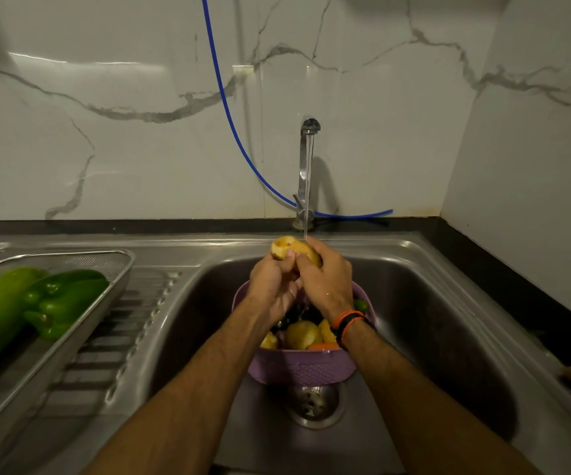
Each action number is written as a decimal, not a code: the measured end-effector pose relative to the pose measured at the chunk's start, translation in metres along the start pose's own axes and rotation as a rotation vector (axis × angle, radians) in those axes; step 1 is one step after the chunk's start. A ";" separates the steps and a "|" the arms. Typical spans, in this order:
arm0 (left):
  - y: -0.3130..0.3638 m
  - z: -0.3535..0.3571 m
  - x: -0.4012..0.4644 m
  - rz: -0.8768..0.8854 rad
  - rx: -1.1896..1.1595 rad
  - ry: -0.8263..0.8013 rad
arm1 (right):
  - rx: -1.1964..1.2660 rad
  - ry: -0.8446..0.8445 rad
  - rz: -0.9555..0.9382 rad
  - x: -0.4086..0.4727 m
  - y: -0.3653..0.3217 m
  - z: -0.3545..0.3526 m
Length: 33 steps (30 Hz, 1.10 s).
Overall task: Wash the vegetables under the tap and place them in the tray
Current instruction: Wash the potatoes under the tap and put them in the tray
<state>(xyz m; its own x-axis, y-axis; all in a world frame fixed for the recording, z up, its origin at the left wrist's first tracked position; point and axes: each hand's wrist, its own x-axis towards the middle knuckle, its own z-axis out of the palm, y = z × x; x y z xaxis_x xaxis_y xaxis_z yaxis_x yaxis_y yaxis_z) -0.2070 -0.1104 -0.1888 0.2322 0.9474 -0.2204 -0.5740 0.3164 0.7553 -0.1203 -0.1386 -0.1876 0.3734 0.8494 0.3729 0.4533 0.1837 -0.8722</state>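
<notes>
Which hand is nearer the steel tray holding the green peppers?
Left. The left hand grips the potato on the side toward the tray, which sits on the drainboard to the left; the right hand holds the potato's far side.

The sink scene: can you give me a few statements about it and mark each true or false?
1. Both hands, left hand and right hand, hold a potato under the running tap. True.
2. The tray holds red tomatoes. False: it holds green vegetables, among them a green pepper.
3. The purple basket sits in the sink. True.
4. The basket is empty. False: more potatoes and other vegetables lie in it.
5. The wristband is on the left wrist. False: it is on the right.
</notes>
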 end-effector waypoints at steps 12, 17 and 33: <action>0.002 -0.005 -0.003 -0.037 -0.020 0.046 | -0.136 -0.145 -0.083 -0.004 -0.003 0.011; 0.003 -0.003 -0.005 0.024 0.025 0.088 | -0.185 -0.061 -0.165 -0.006 0.003 0.007; 0.000 0.004 -0.010 0.027 0.150 0.012 | -0.123 -0.101 -0.066 0.000 0.003 0.001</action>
<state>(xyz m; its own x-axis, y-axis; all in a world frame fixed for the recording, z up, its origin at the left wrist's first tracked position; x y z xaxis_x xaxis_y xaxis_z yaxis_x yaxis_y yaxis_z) -0.2060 -0.1201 -0.1840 0.2083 0.9562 -0.2054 -0.4562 0.2808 0.8444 -0.1196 -0.1378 -0.1910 0.2588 0.8841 0.3891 0.5719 0.1844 -0.7993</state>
